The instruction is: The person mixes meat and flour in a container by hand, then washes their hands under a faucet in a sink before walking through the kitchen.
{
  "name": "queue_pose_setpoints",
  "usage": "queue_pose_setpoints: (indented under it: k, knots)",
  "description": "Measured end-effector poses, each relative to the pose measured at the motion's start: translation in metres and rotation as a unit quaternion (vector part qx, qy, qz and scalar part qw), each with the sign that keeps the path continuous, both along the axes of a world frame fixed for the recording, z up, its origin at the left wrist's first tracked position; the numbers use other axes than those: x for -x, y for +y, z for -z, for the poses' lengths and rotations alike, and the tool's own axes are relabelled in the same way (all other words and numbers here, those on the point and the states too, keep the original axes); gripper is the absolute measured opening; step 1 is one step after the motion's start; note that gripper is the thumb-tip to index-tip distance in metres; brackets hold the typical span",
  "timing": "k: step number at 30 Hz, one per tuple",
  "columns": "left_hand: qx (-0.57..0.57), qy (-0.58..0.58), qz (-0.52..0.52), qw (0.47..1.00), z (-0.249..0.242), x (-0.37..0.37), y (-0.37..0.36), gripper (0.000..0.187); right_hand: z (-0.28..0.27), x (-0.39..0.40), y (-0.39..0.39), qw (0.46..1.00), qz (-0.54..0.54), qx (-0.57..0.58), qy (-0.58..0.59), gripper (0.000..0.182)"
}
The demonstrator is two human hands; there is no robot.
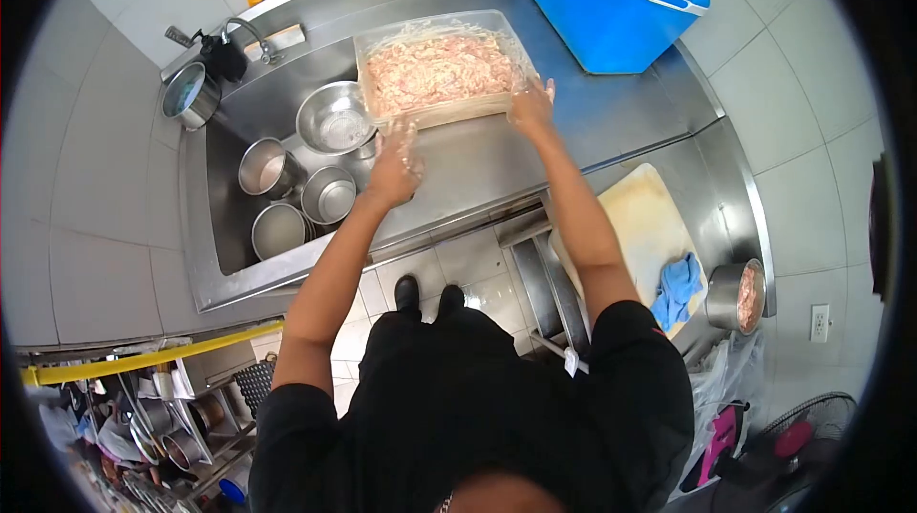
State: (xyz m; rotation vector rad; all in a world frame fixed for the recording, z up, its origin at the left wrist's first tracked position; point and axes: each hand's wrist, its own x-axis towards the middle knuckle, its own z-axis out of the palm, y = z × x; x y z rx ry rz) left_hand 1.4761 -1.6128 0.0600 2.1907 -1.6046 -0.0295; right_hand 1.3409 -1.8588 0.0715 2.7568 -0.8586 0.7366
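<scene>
A large clear plastic container [441, 114] on the steel counter holds a heap of pale pink raw meat [439, 72], cut in small pieces and coated. My left hand [396, 164] is at its front left corner, fingers apart and smeared with a pale, wet coating. At the front right corner is my right hand [531, 104], also smeared. Its thumb stands away from the fingers, which are against or beside the container's wall; their tips are hard to make out. Neither hand visibly lifts anything.
Left of the container, a sink [222, 212] holds a steel colander [336, 118] and several steel pots. A blue cooler [611, 7] stands at the back right. Lower right are a cutting board [645, 207], a blue cloth [678, 288] and a pot of meat [735, 296].
</scene>
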Motion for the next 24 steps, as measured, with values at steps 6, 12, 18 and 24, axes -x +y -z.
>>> queue_pose_setpoints:
  k: [6, 12, 18, 24]
  knots:
    - [0.211, 0.11, -0.079, 0.968, 0.0, -0.009, 0.047, 0.041, 0.015, -0.065, 0.026, 0.925, -0.14, -0.134, 0.326, 0.039]
    - [0.225, 0.104, -0.083, 0.965, -0.006, -0.012, 0.084, 0.033, -0.025, -0.115, 0.051, 0.802, -0.194, -0.564, -0.043, 0.028]
    - [0.224, 0.105, -0.156, 0.956, -0.007, -0.021, 0.121, 0.034, -0.035, -0.144, 0.007, 0.884, -0.081, -0.458, -0.049, 0.025]
    - [0.213, 0.116, -0.151, 0.958, -0.004, -0.032, 0.134, 0.039, -0.026, -0.12, 0.013, 0.972, 0.047, -0.206, 0.106, 0.03]
